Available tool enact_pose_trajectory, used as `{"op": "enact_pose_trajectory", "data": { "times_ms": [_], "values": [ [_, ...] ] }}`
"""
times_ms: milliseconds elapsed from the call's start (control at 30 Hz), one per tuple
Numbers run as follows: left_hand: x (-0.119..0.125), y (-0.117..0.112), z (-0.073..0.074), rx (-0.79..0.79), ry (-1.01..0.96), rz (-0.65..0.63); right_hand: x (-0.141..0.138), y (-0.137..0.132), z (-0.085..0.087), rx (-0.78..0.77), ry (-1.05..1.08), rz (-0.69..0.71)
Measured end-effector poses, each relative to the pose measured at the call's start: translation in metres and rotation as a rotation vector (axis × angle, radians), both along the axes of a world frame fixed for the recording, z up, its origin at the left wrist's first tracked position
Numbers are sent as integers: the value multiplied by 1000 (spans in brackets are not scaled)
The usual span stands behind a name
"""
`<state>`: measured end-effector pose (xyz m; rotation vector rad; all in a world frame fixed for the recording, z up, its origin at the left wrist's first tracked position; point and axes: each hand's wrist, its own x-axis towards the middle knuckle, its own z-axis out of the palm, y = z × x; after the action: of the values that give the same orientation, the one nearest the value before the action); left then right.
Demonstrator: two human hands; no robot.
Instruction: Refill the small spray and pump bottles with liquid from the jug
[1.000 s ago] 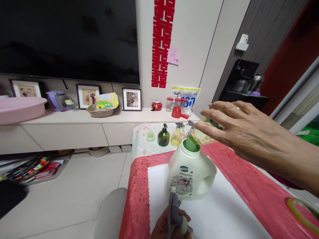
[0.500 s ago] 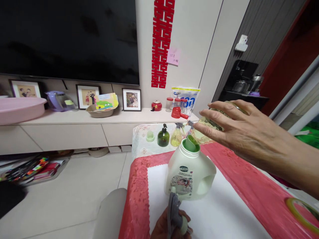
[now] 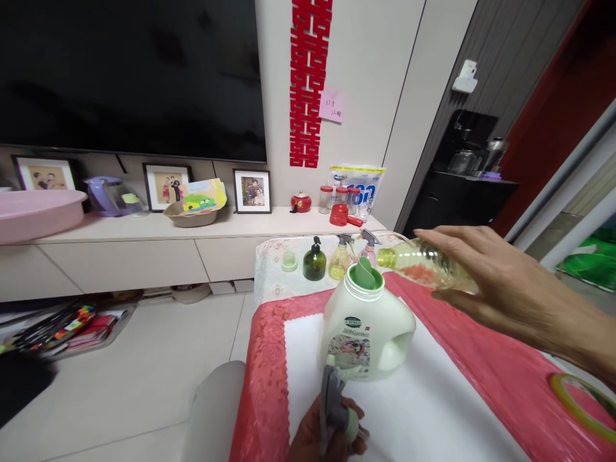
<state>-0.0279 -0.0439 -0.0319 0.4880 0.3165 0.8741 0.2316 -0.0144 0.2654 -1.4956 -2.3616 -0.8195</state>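
Note:
My right hand (image 3: 474, 266) grips a clear bottle (image 3: 428, 264), tipped nearly level. Its yellowish neck points left, just right of the detergent jug's mouth. The pale green detergent jug (image 3: 368, 327) stands upright on white paper, uncapped, with a green spout in its opening. Low in front of the jug, my left hand (image 3: 332, 427) is closed around a grey trigger spray head (image 3: 335, 410) with a pale green collar. Behind the jug stand a dark green pump bottle (image 3: 314, 260), a yellow spray bottle (image 3: 341, 258) and a pink spray bottle (image 3: 369, 249).
A green cap (image 3: 289, 261) lies on the table's far end. A roll of tape (image 3: 584, 405) sits on the red cloth (image 3: 264, 372) at right. Photo frames, jars and a pink basin (image 3: 41, 212) line the low cabinet (image 3: 240, 224) behind.
The bottle in my right hand has swung from steeply tilted over the jug's mouth to nearly level, moving right and away from the opening. My left hand has barely shifted.

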Motion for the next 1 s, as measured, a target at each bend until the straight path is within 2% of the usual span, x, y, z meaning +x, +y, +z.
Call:
{"op": "enact_pose_trajectory", "data": {
  "times_ms": [100,167,333,433,500,633,800,1000],
  "values": [
    [-1,-2,11,-46,90,155,14,-27,-19,-57,196,-59],
    [-6,-4,24,-76,131,215,21,-48,-41,-102,291,-75],
    [-28,-1,62,-174,123,295,23,-101,-118,-293,396,-72],
    [-39,0,73,-173,134,356,11,-127,-159,-400,432,-92],
    [-44,0,76,-181,147,401,1,-140,-177,-446,462,-89],
    [-51,3,78,-206,149,477,-16,-150,-194,-490,492,-91],
    [-55,5,82,-211,121,542,-29,-148,-201,-515,523,-95],
    [-55,2,83,-223,134,535,-41,-141,-205,-531,590,-86]
  ]
}}
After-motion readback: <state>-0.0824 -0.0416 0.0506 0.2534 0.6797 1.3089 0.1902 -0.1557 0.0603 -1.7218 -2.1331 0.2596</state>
